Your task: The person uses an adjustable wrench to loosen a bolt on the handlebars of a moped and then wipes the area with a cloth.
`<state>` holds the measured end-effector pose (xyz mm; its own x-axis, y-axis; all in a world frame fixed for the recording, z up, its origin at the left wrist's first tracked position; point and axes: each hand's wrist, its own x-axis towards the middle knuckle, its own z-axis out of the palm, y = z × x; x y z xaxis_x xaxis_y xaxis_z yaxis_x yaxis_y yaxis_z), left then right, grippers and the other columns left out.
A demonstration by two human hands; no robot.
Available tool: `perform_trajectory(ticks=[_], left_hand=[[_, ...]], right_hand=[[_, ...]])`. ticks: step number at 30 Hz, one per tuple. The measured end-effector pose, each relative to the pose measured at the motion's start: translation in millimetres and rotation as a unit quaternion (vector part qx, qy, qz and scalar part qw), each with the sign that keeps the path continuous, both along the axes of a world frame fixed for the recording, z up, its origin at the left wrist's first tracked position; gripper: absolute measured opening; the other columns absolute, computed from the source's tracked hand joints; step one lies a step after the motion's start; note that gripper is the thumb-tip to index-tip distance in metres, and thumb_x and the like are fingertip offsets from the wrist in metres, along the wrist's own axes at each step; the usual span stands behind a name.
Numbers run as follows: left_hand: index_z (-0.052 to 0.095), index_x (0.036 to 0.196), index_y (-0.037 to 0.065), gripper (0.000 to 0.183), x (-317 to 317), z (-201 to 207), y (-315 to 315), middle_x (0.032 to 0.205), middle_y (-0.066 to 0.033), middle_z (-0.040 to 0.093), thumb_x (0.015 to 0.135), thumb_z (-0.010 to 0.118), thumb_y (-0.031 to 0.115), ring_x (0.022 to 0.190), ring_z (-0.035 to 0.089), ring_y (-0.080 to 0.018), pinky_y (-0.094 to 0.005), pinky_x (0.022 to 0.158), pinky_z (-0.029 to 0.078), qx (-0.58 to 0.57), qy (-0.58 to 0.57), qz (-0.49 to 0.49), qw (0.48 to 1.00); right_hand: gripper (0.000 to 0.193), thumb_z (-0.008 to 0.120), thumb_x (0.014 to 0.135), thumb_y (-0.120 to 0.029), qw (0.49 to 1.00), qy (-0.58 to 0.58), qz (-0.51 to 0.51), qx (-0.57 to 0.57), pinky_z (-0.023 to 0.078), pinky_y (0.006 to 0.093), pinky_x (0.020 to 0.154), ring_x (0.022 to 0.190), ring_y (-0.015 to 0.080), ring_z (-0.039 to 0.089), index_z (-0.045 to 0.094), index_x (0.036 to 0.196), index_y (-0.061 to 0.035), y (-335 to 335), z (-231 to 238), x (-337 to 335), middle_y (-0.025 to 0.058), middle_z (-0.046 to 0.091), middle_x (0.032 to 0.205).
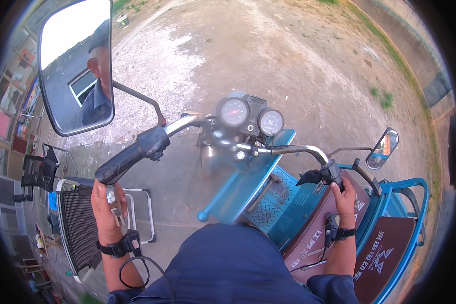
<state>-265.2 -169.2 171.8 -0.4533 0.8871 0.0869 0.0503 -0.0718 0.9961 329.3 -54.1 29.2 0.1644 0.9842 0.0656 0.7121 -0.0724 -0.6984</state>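
Note:
My left hand (105, 210) is closed around a narrow silvery metal piece (116, 205), just below the end of the black left handlebar grip (120, 164). I cannot make out the piece's exact kind, and part of my fingers is hidden. At the other end of the chrome handlebar (301, 148), my right hand (344, 196) wraps around the black right handlebar grip (333, 175). Two round gauges, a larger one (233, 112) and a smaller one (271, 122), sit above the bar's middle. Black straps with small devices are on both my wrists.
A large mirror (76, 68) rises at the left, a smaller mirror (383, 148) at the right. The blue vehicle body (289, 213) has brown seat panels (377, 253). A woven chair (78, 228) stands close by my left arm. Shelves (7, 101) line the far left; dirt ground (289, 61) lies ahead.

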Motion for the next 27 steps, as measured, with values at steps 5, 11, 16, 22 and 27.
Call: perform_trajectory(ticks=[5,11,16,22,27], left_hand=[[0.05,0.105,0.001,0.045,4.2,0.7,3.5,0.063,-0.0068,0.049,0.104,0.038,0.044,0.037,0.042,-0.0117,-0.0235,0.034,0.034,-0.017,0.01,0.032,0.999],[0.05,0.11,0.0,0.046,7.2,2.4,4.8,0.064,-0.007,0.049,0.104,0.038,0.044,0.038,0.043,-0.0119,-0.0233,0.034,0.035,-0.025,0.023,0.038,0.999],[0.049,0.115,-0.001,0.048,1.0,-0.2,1.2,0.065,-0.0073,0.049,0.104,0.037,0.044,0.038,0.043,-0.0118,-0.0232,0.034,0.035,-0.016,0.02,0.025,0.999],[0.051,0.104,0.0,0.047,3.7,-1.1,3.5,0.064,-0.0069,0.048,0.104,0.038,0.045,0.037,0.041,-0.0122,-0.0232,0.033,0.034,-0.002,0.009,0.027,1.0],[0.051,0.103,0.0,0.046,5.0,-0.5,4.1,0.063,-0.0066,0.048,0.105,0.037,0.044,0.037,0.04,-0.0123,-0.0235,0.033,0.033,0.002,-0.004,0.034,0.999]], right_hand=[[0.038,0.074,0.084,-0.029,1.0,-0.02,0.0,0.002,0.048,0.0355,0.079,0.085,0.0276,0.062,0.065,0.108,-0.0005,0.5,-0.4,1.5,0.0152,0.065,0.09],[0.041,0.074,0.083,-0.031,1.0,-0.022,-0.006,0.006,0.049,0.0369,0.08,0.087,0.0296,0.064,0.065,0.11,-0.0006,-0.7,-5.0,3.7,0.0165,0.066,0.093],[0.043,0.074,0.082,-0.031,1.0,-0.023,-0.01,-0.008,0.049,0.0379,0.081,0.089,0.0309,0.065,0.066,0.111,-0.0009,1.7,-3.5,4.2,0.0174,0.067,0.095],[0.043,0.075,0.081,-0.031,0.999,-0.026,-0.009,0.016,0.05,0.0381,0.081,0.088,0.0323,0.065,0.066,0.111,-0.0015,-2.0,-1.7,2.3,0.0179,0.067,0.094],[0.043,0.075,0.081,-0.032,0.999,-0.035,-0.022,-0.006,0.049,0.0385,0.082,0.089,0.0322,0.064,0.067,0.111,-0.0025,-3.6,1.0,-1.7,0.0183,0.067,0.094]])
